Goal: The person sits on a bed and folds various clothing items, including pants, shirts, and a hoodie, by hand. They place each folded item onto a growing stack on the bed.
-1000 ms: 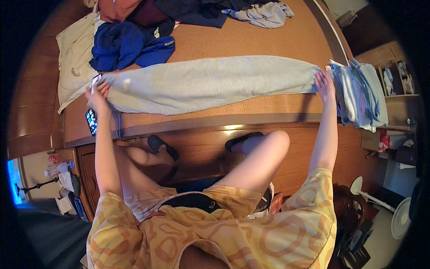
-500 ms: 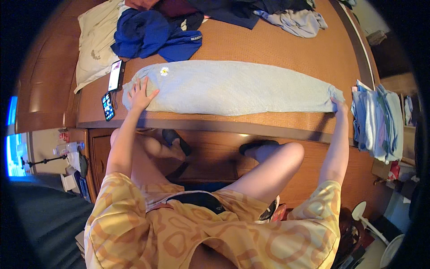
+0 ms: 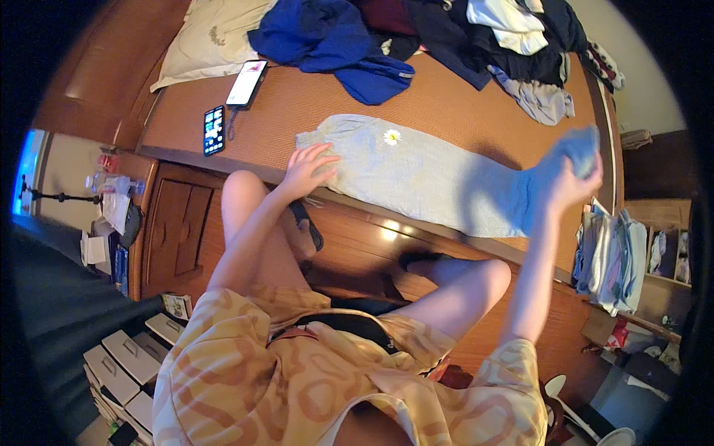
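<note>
A light blue-grey garment (image 3: 416, 171) with a small daisy motif lies in a long strip along the near edge of the bed mat. My left hand (image 3: 309, 167) rests on its left end, fingers spread and flat. At the other end, my right hand (image 3: 579, 182) grips the garment and holds that end up off the mat, bent back toward the middle. The right fingers are closed round the cloth, and the raised end looks a stronger blue. Which part of the garment this is, I cannot tell.
Two phones (image 3: 214, 130) lie left of the garment, near a pale pillow (image 3: 212, 41). A blue garment (image 3: 320, 41) and a heap of dark and white clothes (image 3: 506, 26) cover the far side. Folded clothes (image 3: 610, 256) hang or stack at the right edge of the bed.
The garment's right end has come up off the mat in my right hand. My left hand stays on the left end. The whole view has shifted and turned somewhat.
</note>
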The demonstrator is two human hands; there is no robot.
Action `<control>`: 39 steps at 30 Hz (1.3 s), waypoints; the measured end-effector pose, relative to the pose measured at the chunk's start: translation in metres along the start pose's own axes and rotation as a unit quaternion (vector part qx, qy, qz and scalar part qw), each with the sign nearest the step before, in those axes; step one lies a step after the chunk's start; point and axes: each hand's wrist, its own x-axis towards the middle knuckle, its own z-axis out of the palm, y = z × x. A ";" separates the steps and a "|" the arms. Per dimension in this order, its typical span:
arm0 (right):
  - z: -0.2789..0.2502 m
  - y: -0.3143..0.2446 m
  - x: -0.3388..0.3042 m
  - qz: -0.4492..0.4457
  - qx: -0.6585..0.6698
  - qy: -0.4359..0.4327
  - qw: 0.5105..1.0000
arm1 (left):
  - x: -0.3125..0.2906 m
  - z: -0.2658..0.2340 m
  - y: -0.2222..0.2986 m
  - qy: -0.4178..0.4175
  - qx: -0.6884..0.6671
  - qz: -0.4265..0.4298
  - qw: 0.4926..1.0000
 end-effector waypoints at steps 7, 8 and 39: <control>0.112 -0.088 -0.222 -0.018 0.094 -0.518 0.850 | 0.018 -0.040 -0.009 0.028 -0.637 -0.285 0.716; 0.115 -0.082 -0.238 -0.024 0.104 -0.541 0.834 | 0.018 -0.038 -0.013 0.052 -0.585 -0.295 0.754; 0.158 -0.066 -0.271 -0.121 -0.193 -0.563 0.795 | 0.025 0.007 -0.039 0.105 -0.529 -0.474 0.696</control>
